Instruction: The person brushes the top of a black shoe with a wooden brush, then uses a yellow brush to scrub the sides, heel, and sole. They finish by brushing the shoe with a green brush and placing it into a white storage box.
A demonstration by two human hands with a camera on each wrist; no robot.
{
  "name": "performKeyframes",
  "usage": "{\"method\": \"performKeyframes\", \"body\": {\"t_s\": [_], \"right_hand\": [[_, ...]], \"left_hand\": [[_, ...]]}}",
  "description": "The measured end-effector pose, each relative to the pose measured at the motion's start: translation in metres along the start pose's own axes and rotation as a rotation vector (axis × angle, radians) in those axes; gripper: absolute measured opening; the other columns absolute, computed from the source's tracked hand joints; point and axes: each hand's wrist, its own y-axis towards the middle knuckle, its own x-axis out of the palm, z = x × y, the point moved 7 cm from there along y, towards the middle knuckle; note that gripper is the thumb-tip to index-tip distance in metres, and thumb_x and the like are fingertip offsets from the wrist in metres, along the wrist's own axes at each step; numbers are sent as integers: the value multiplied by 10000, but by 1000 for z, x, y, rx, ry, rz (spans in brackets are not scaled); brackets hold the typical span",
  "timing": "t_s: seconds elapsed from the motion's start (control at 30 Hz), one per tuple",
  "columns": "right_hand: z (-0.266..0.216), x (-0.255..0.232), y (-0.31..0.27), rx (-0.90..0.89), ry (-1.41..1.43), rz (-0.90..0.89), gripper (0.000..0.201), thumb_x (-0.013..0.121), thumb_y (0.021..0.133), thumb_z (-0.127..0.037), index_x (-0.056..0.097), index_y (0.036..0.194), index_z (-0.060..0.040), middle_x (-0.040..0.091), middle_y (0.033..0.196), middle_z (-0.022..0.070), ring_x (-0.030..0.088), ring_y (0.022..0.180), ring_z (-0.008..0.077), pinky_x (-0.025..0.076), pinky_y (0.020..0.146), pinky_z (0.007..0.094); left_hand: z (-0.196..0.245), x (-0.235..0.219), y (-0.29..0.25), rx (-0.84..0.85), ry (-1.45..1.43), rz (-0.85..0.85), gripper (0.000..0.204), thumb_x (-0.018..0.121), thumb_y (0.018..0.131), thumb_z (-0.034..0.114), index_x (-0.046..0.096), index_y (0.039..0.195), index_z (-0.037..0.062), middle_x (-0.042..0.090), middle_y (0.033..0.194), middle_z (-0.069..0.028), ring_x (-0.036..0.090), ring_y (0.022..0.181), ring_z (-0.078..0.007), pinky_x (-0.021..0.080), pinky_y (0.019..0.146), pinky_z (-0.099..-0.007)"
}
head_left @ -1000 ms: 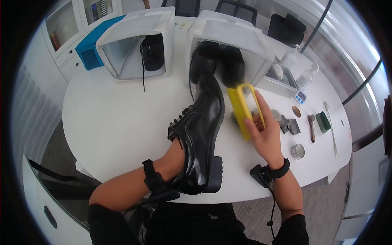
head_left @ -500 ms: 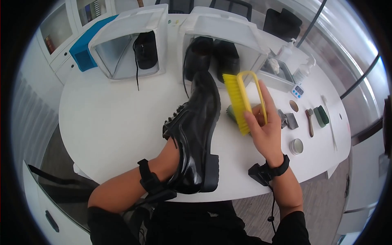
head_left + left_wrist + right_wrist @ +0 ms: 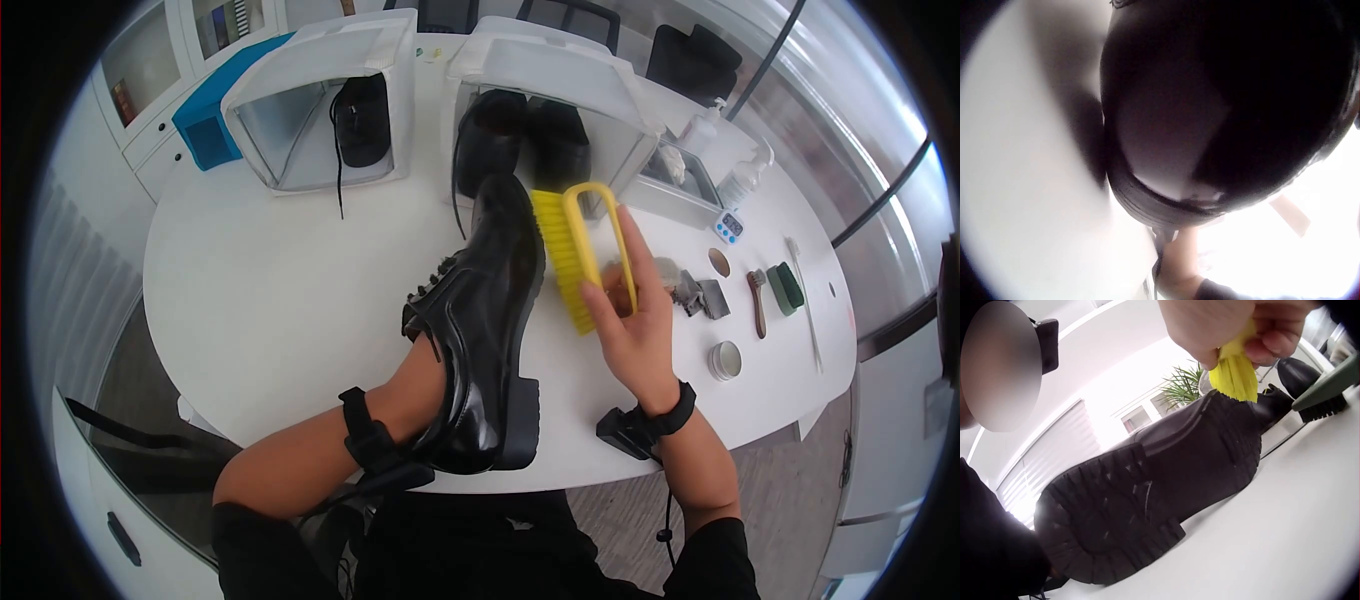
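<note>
A glossy black lace-up shoe (image 3: 478,330) lies tilted on its side, toe pointing away, its treaded sole (image 3: 1129,512) turned toward the right hand. My left hand (image 3: 420,372) reaches into the shoe's opening, and its fingers are hidden inside. The heel end of the shoe fills the left wrist view. With fingers through its looped handle, my right hand (image 3: 637,325) grips a yellow scrub brush (image 3: 588,255). Its yellow bristles (image 3: 1235,378) face the shoe and come right up to the toe's outer edge in the head view.
Another pair of black shoes (image 3: 560,145) stands in a white box behind, beside a second box (image 3: 240,130) holding a dark shoe. On the right lie grey cloths (image 3: 712,298), a round tin (image 3: 725,360), a wooden-handled brush (image 3: 758,305), a green brush (image 3: 785,288) and a timer (image 3: 729,226).
The yellow brush in my right hand first rose away from the tabletop items, then swung left to the shoe's toe. The shoe and left arm stay nearly still.
</note>
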Motion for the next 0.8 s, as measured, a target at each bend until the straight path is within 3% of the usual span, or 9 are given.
{"method": "performKeyframes", "body": {"t_s": [0.17,0.37,0.47,0.8], "right_hand": [[4,1,2,6,-50,-38,790,686,950,-40,312,1632,-171,538,807,-5,502,635,38,432,583,204],[6,1,2,39,-17,-52,800,685,951,-37,298,1638,-174,536,797,-6,491,621,34,428,574,203],[7,1,1,40,-3,-50,805,686,949,-33,295,1639,-176,532,789,-8,484,618,33,424,573,203],[9,3,0,67,18,-60,815,681,945,-22,285,1641,-171,522,768,-19,481,616,31,429,580,201]], "left_hand": [[-1,-3,1,38,84,-20,380,425,1105,111,387,1477,44,525,1322,-81,562,1126,-161,529,970,-328],[-2,-3,-1,-81,-72,48,406,396,1117,131,360,1514,53,518,1355,-98,554,1153,-166,520,997,-337],[-2,-3,0,-25,85,22,409,390,1120,136,354,1520,58,516,1361,-95,552,1159,-167,518,1003,-337],[-1,-4,-1,-9,112,22,343,418,1114,151,412,1443,54,553,1244,-79,580,1073,-151,543,919,-315]]}}
